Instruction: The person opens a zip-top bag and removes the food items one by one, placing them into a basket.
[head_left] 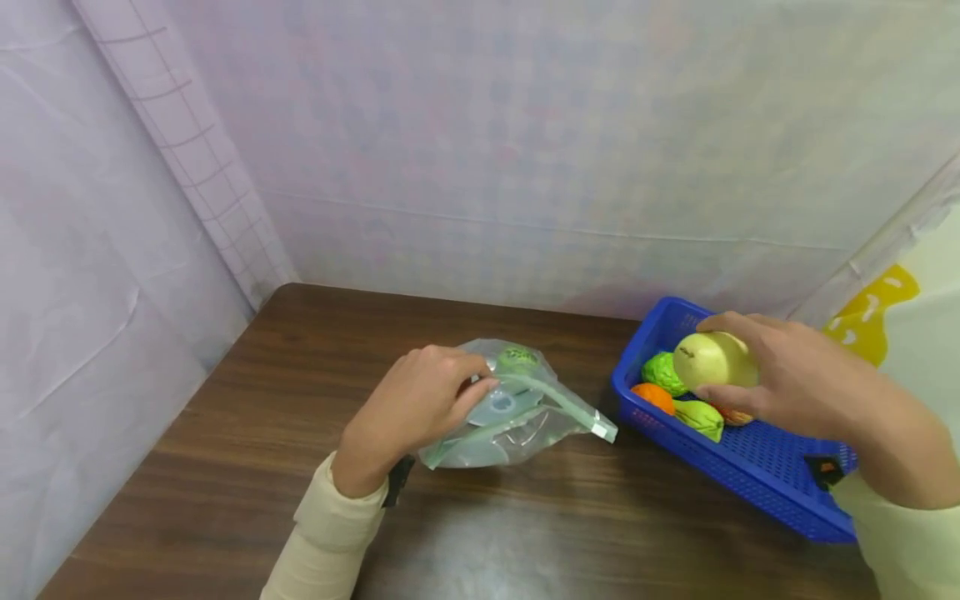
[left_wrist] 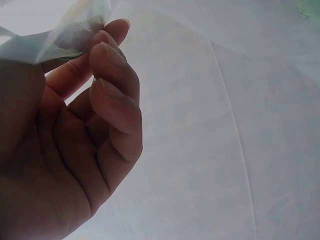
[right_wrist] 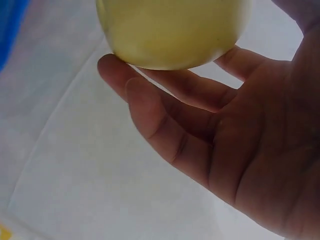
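Note:
My left hand pinches the rim of a clear zip bag that has a pale green zip strip. Part of the bag's edge shows between thumb and fingertips in the left wrist view. A green patterned item shows through the bag's far side. Over the blue basket, my right hand grips a pale yellow round fruit. In the right wrist view fingers are spread round the fruit's smooth underside.
Inside the basket lie a bumpy green item, an orange fruit and a light green, ridged piece. The brown wooden table meets pale cloth walls at the back and left. A yellow shape marks the right-hand cloth.

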